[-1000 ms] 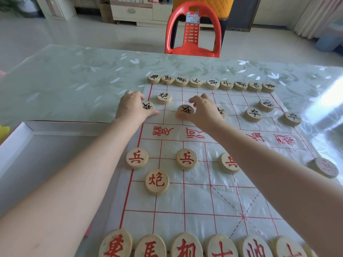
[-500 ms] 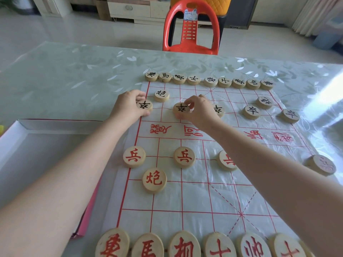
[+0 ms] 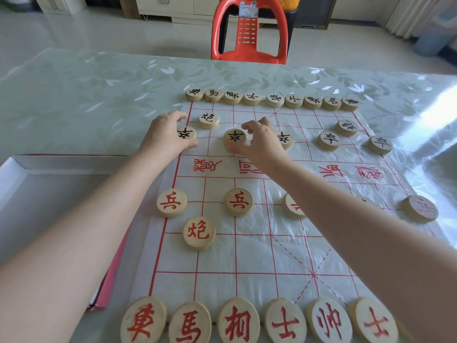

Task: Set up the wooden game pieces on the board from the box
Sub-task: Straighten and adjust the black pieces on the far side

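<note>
— Where's open room on the red-lined white plastic board (image 3: 272, 256)?
— The near squares, between the edge row of red-lettered round wooden discs (image 3: 237, 320) and the red-lettered cannon disc (image 3: 199, 232).
— Farther out?
— Blocked: left hand (image 3: 165, 137) pinches one black-lettered round wooden disc (image 3: 186, 136), right hand (image 3: 264, 144) its neighbour (image 3: 235, 138).

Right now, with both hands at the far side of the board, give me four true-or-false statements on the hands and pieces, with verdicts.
1. The left hand pinches the leftmost black soldier. True.
2. The right hand grips a red piece. False: its fingers curl round the next black soldier.
3. Nine black pieces line the far edge of the board. True.
4. The chair beyond the table is blue. False: it is red.
</note>
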`<state>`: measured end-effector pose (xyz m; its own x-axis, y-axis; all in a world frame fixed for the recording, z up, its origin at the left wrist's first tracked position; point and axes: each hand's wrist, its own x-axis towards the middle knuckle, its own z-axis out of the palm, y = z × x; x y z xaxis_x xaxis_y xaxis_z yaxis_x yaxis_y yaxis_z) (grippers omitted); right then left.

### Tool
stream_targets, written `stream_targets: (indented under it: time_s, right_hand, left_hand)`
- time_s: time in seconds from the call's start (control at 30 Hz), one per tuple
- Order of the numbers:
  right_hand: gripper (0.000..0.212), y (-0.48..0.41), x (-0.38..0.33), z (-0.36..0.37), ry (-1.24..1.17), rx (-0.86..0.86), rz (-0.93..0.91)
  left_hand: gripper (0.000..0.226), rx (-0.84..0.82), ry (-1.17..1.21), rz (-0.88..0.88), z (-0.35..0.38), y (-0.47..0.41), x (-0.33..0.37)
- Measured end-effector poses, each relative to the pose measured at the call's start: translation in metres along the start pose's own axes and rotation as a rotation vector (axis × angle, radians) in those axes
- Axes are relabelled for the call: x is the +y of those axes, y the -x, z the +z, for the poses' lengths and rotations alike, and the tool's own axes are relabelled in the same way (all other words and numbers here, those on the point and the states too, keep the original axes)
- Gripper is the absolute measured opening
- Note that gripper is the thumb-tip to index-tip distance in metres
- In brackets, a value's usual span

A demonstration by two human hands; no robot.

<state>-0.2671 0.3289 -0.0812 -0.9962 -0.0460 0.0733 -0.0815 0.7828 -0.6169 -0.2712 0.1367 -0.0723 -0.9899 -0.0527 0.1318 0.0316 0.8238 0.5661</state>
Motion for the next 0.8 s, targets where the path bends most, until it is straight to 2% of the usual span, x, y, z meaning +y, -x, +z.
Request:
stream_targets:
  time_s: [0.17,0.37,0.43,0.53,0.6,0.7,0.8]
  right_hand:
    - [0.043,0.019,0.027,-0.036,-0.007,0.078,-0.039]
    - [0.039,0.034,0.098,-0.103,0.043,0.187,0.158]
    - [0.045,0.036,0.112,-0.118,0.074,0.15,0.173]
    - [0.065,0.032,0.122,-0.132,0.138,0.034,0.13]
    - [0.069,0.024,0.123,-0.134,0.17,-0.028,0.089]
    - [0.069,0.013,0.123,-0.132,0.203,-0.116,0.058]
    - [0.053,0.005,0.125,-0.127,0.219,-0.115,0.007]
  left_hand:
    - [0.05,-0.005,0.024,0.065,0.001,0.008,0.028]
    - [0.045,-0.101,0.08,0.159,0.036,0.013,0.097]
    - [0.046,-0.151,0.085,0.191,0.05,0.012,0.115]
    - [0.05,-0.204,0.067,0.202,0.065,0.009,0.131]
    - [0.052,-0.22,0.053,0.2,0.073,0.008,0.136]
    - [0.056,-0.238,0.054,0.197,0.083,0.006,0.141]
    - [0.056,-0.244,0.059,0.182,0.091,0.003,0.14]
